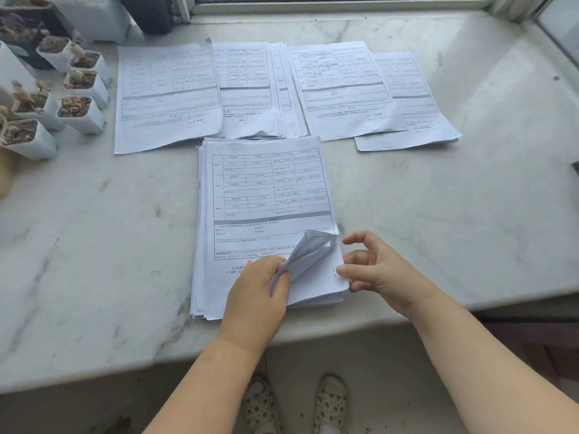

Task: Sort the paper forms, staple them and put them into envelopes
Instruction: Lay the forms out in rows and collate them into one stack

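Observation:
A thick stack of printed paper forms (266, 195) lies on the marble sill near its front edge. My left hand (257, 296) rests on the stack's lower part and pinches the folded-up lower right corners of several top sheets (310, 255). My right hand (372, 264) hovers at the stack's right edge, fingers loosely curled, its thumb touching the sheet below the lifted corners. Sorted piles of forms lie in a row behind: a left pile (166, 95), a middle pile (250, 92), a right pile (341, 89) and a far right pile (410, 101).
Several small white pots with succulents (78, 98) crowd the left side of the marble sill (94, 233). Loose staples (168, 293) lie left of the stack. A window frame (344, 4) runs along the back. A dark object (575, 168) shows at the right edge.

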Motion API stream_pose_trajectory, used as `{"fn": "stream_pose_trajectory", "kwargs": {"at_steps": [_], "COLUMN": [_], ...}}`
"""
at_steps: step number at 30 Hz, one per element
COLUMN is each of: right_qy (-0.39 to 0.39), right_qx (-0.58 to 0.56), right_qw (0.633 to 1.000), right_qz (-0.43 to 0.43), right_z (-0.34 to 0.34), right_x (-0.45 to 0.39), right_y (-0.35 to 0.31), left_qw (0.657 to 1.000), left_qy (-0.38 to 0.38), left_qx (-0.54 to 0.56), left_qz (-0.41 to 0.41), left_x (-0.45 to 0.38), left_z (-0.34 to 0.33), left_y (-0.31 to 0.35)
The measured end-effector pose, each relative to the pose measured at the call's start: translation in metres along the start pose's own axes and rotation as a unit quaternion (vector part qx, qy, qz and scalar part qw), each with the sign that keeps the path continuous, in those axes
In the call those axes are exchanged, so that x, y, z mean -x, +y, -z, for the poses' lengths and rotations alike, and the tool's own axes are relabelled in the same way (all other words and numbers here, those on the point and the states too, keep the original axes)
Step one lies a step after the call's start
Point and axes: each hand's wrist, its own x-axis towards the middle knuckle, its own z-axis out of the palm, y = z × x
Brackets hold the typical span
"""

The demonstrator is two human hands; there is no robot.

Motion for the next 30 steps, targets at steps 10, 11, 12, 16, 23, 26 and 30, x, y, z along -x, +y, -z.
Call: {"fn": "stream_pose_trajectory", "kwargs": {"at_steps": [10,11,12,16,23,26,30], "right_qy": [0.044,0.046,0.048,0.027,0.036,0.048,0.052], "right_qx": [0.043,0.033,0.029,0.05,0.062,0.062,0.068], "right_qw": [0.998,0.998,0.998,0.998,0.996,0.996,0.995], "right_qz": [0.007,0.001,-0.005,-0.039,-0.053,-0.041,-0.041], "right_z": [-0.012,-0.014,-0.016,-0.015,-0.019,-0.021,-0.022], "right_x": [-0.012,-0.013,-0.013,-0.013,-0.011,-0.012,-0.015], "right_y": [0.001,0.001,0.001,0.002,0.003,0.004,0.007], "left_qw": [1.0,1.0,1.0,1.0,1.0,1.0,1.0], "left_qy": [-0.004,-0.002,-0.001,-0.005,-0.012,-0.012,-0.004], "left_qx": [-0.012,-0.01,-0.01,-0.012,-0.013,-0.01,-0.008], "left_qz": [0.003,0.003,0.004,0.004,0.001,0.004,0.007], "left_x": [-0.002,-0.002,-0.002,-0.002,-0.002,0.0,0.001], "left_z": [0.0,0.0,0.0,0.0,0.001,0.002,0.002], "left_y": [-0.002,-0.002,-0.001,-0.001,-0.001,0.001,0.006]}}
